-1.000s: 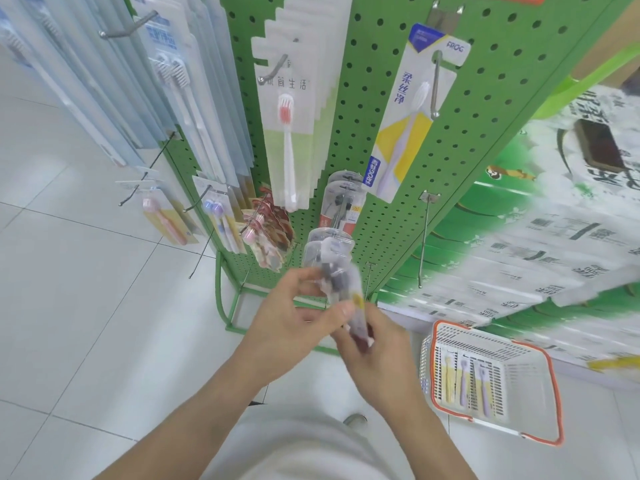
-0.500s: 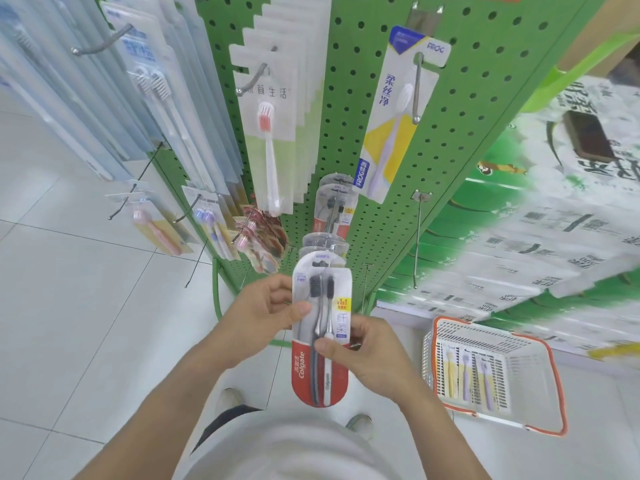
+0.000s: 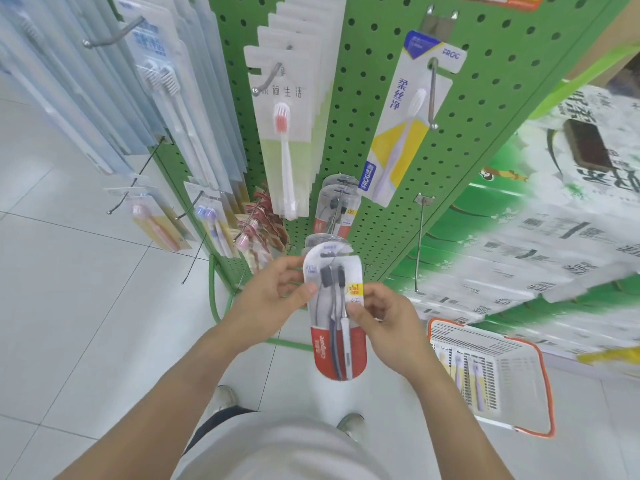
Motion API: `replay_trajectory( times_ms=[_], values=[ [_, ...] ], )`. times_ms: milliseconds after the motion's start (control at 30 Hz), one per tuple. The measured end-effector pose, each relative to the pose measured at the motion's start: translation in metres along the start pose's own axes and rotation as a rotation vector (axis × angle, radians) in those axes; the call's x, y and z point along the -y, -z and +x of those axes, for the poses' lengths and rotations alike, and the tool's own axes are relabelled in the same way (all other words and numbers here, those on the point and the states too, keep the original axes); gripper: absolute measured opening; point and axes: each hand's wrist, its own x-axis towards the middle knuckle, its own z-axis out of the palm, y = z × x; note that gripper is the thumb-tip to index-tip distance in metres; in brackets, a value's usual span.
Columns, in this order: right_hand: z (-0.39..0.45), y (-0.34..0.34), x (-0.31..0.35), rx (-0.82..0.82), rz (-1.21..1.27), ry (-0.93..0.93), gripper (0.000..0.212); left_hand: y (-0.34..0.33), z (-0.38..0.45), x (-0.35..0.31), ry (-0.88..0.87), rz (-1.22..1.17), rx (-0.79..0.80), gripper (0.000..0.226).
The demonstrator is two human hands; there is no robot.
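A Colgate toothbrush twin pack [image 3: 337,348], clear blister with a red base and two dark brushes, is held upright in front of me. My left hand [image 3: 273,299] pinches its left edge, thumb across the front. My right hand [image 3: 381,320] pinches its right edge, thumb on the front beside the yellow sticker. More packs of the same kind [image 3: 337,209] hang on a hook just behind it, low on the green pegboard rack [image 3: 374,168].
Other toothbrush packs hang on the rack: a pink-headed one [image 3: 284,140], a yellow and white one [image 3: 408,126], blue-white rows [image 3: 159,81] at left. Bare hooks [image 3: 419,244] stick out at right. An orange-rimmed basket [image 3: 491,382] with toothbrush packs stands on the white tiled floor at right.
The pack was turned from edge-on and blurred to face me. Since then both hands have kept hold of it; my right thumb has shifted up beside the sticker.
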Motion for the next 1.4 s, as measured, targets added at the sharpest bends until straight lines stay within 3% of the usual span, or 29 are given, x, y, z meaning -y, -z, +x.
replay_trajectory(
  times_ms=[67,133,333,600,800,867,1000,1100,1267,1400],
  values=[
    [0.004,-0.008,-0.014,0.047,0.032,-0.106,0.012,-0.003,0.004,0.006,0.008,0.031,-0.027,0.017],
    [0.007,-0.017,-0.026,0.050,0.078,-0.163,0.010,-0.006,0.007,0.010,0.014,0.085,-0.062,0.009],
    [0.017,-0.033,-0.038,-0.042,0.178,-0.187,0.007,-0.002,0.020,0.015,0.013,0.116,-0.131,0.009],
    [0.032,-0.039,-0.042,-0.039,0.084,-0.206,0.005,-0.004,0.034,0.027,-0.025,0.235,-0.217,0.005],
    [0.048,-0.037,-0.033,-0.076,-0.130,-0.190,0.031,-0.015,0.040,0.021,-0.096,0.349,-0.327,0.016],
    [0.052,-0.036,-0.027,-0.093,-0.185,-0.165,0.030,-0.017,0.044,0.021,-0.119,0.341,-0.338,0.021],
    [0.059,-0.031,-0.024,-0.193,-0.224,-0.113,0.029,-0.019,0.053,0.027,-0.172,0.360,-0.305,0.053],
    [0.062,-0.030,-0.020,-0.278,-0.241,-0.046,0.041,-0.018,0.059,0.028,-0.220,0.340,-0.238,0.056],
    [0.067,-0.020,-0.003,-0.160,-0.203,0.078,0.080,-0.016,0.066,0.031,-0.235,0.242,-0.089,0.052],
    [0.078,-0.013,0.013,-0.076,-0.132,0.062,0.085,-0.010,0.073,0.033,-0.199,0.121,-0.116,0.048]
  ],
)
